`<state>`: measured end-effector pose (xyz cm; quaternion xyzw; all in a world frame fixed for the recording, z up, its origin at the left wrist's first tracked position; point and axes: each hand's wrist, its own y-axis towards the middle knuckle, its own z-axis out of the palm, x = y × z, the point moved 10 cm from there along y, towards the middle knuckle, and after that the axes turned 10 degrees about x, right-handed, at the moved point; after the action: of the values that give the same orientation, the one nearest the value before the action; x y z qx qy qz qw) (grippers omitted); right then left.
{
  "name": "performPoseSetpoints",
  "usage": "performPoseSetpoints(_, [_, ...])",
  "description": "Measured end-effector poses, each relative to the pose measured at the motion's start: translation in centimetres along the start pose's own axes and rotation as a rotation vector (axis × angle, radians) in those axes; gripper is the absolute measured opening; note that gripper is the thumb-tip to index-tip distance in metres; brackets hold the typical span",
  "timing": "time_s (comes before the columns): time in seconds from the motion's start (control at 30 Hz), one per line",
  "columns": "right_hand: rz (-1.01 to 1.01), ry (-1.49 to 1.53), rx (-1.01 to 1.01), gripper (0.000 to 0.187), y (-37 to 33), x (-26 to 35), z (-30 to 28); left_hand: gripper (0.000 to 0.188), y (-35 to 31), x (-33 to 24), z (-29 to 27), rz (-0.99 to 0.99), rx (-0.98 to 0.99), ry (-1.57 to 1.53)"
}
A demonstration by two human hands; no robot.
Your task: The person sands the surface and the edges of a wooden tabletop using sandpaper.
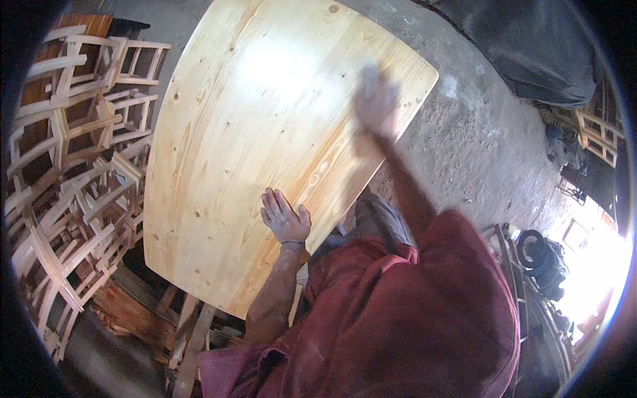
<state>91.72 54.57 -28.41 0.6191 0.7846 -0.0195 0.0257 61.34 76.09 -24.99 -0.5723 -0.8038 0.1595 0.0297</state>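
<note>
A large pale wooden tabletop (pixel 219 139) with knots, visible grain and a bright glare patch lies in front of me. My left hand (pixel 286 217) rests flat on it near the close edge, fingers stretched out, nothing held. Dust marks the fingers. Toward the far right corner of the panel, my right hand (pixel 378 103) is smeared by motion over the surface. Its fingers are too blurred to read, and whether anything lies beneath the palm is hidden.
Unfinished wooden stool or chair frames (pixel 86 119) are piled along the left. Wooden legs (pixel 192 338) show under the panel's near end. A dark cover (pixel 531 53) lies at the far right, above the rough grey floor (pixel 478 146). Bright light enters at the right.
</note>
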Motion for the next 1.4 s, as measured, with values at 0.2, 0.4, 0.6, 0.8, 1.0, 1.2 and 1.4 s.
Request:
performPoseSetpoints(0.2, [-0.655,0.184,0.187,0.048,-8.6,10.9,2.5,0.081,0.0,0.6,0.6,-0.03,0.033,-0.053])
performPoseSetpoints(0.4, [-0.001,0.199,-0.062,0.053,12.1,-3.9,-4.8,0.081,-0.5,0.3,0.9,-0.013,0.064,-0.1])
performPoseSetpoints(0.6, [-0.648,0.227,0.113,0.044,-10.2,15.4,-6.3,0.078,-0.1,1.3,0.6,-0.06,0.084,-0.087])
performPoseSetpoints(0.8, [-0.192,0.132,-0.075,0.05,13.4,-2.9,-5.6,0.078,0.0,1.6,1.6,-0.042,0.146,-0.059])
performPoseSetpoints(1.0, [-0.122,0.039,0.246,0.071,-1.3,4.5,-0.3,0.08,-0.4,1.2,2.0,-0.068,0.179,-0.043])
performPoseSetpoints(1.2, [-0.107,-0.011,-0.044,0.065,4.3,-3.0,-1.4,0.078,-0.4,1.2,1.9,-0.023,0.05,0.024])
performPoseSetpoints(1.4, [0.031,0.04,-0.059,0.065,2.7,-1.6,-1.5,0.076,0.0,0.9,2.4,-0.008,0.084,-0.028])
